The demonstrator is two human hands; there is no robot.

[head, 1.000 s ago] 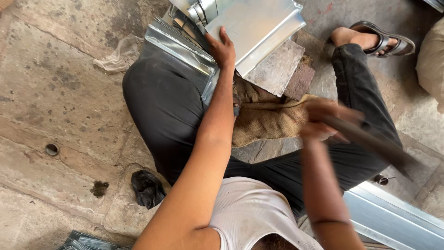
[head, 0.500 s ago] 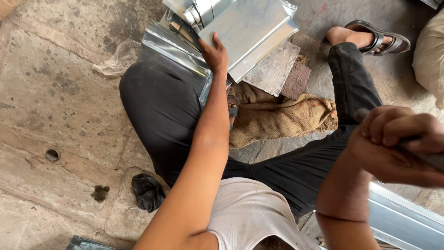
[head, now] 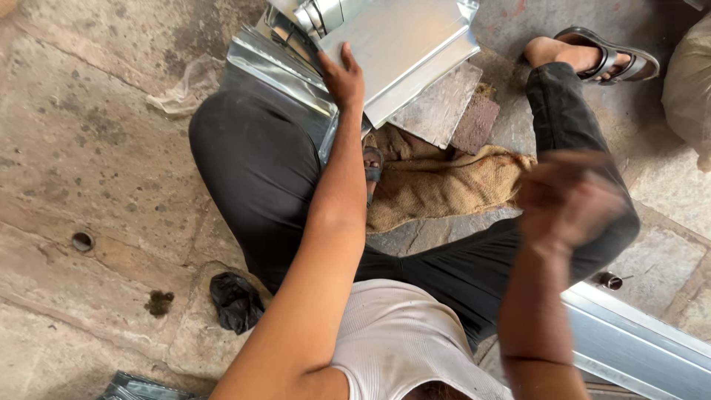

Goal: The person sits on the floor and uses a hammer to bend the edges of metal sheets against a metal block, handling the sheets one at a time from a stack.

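I sit cross-legged on a stone floor. My left hand (head: 342,74) reaches forward and grips the near edge of a shiny folded sheet-metal piece (head: 407,44), which rests tilted over a flat grey stone slab (head: 437,111). My right hand (head: 570,196) is raised over my right knee as a closed fist, heavily blurred by motion. The dark bar it gripped in the earlier frames is lost in the blur. A brown burlap cloth (head: 444,185) lies between my legs under the slab.
A reddish brick (head: 476,122) sits beside the slab. More bent sheet metal (head: 266,55) lies by my left knee and a long metal strip (head: 644,348) at lower right. A black bag (head: 235,300), a floor hole (head: 81,241) and a pale sack (head: 689,81) are nearby.
My right hand swung up toward the camera with the dark bar and now comes down again over my right knee. The left hand stays on the sheet metal.
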